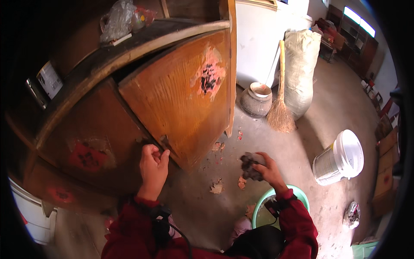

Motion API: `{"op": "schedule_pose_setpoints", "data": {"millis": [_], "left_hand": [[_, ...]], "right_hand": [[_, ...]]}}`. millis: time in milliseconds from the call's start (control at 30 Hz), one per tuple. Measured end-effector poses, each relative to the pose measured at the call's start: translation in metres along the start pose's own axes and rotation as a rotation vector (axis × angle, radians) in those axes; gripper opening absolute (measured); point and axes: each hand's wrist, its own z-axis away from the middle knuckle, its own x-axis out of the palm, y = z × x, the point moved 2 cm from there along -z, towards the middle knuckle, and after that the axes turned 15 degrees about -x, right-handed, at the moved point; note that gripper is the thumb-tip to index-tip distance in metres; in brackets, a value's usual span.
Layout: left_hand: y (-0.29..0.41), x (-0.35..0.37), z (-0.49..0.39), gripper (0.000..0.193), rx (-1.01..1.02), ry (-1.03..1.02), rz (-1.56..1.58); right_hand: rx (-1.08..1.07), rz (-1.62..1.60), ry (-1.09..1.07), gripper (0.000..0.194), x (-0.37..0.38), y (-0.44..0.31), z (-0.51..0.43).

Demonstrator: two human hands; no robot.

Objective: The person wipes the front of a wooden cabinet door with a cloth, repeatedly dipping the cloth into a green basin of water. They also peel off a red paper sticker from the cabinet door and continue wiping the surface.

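Observation:
In my right hand point(270, 170) is a crumpled dark grey rag point(251, 165), held above the floor. My left hand point(153, 170) is loosely curled beside the free edge of a brown wooden cabinet door point(181, 97); whether its fingers touch the door is unclear. That door stands slightly ajar, with a torn patch of pink paper point(210, 76) bearing black writing. A second door point(93, 129) to its left carries a red paper patch point(89, 157). A green basin point(302, 194) holding cloudy water sits below my right forearm, which partly hides it.
Paper scraps point(216, 187) litter the concrete floor. A white bucket point(347, 155) lies tilted at the right. Behind are a clay jar point(255, 103), a straw broom point(280, 113) and a full woven sack point(299, 74). On the cabinet ledge are a plastic bag point(118, 21) and a can point(50, 79).

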Motion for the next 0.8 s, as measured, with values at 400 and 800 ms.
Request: {"op": "schedule_pose_setpoints", "data": {"millis": [400,800], "left_hand": [[0.026,0.000,-0.028,0.057,0.062,0.060,-0.191],[0.014,0.012,-0.036,0.060,-0.004,0.016,0.012]], "right_hand": [[-0.988,0.333,0.494,0.051,0.086,-0.186,-0.242],[-0.309,-0.169,0.644,0.047,0.125,-0.053,-0.215]]}}
